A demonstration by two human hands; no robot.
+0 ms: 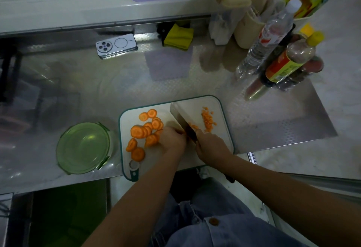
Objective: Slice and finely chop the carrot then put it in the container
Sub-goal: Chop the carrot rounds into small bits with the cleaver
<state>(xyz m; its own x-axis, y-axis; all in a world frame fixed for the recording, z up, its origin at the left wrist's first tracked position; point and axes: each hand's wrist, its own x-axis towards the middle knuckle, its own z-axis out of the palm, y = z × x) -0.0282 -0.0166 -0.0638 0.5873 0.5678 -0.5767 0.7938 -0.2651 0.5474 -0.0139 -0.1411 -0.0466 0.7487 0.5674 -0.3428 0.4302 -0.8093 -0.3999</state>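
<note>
1. Sliced orange carrot rounds (145, 131) lie just left of the left hand (172, 139), whose fingers curl onto a few at the blade.
2. The right hand (211, 145) grips the broad steel cleaver (187, 114); I'd keep the fingertips tucked and the cuts narrow.
3. Finely chopped orange bits (208, 120) lie right of the blade.
4. The round green glass container (84, 147) sits well left.

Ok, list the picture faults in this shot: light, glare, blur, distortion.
Head view: dim overall, with the light pooling on the cutting board and the carrot slices; soft glare streaks on the steel counter; wide-angle distortion curves the counter edges and tilts the bottles at right; those bottles look smeared, and the near foreground sits in shadow.
</note>
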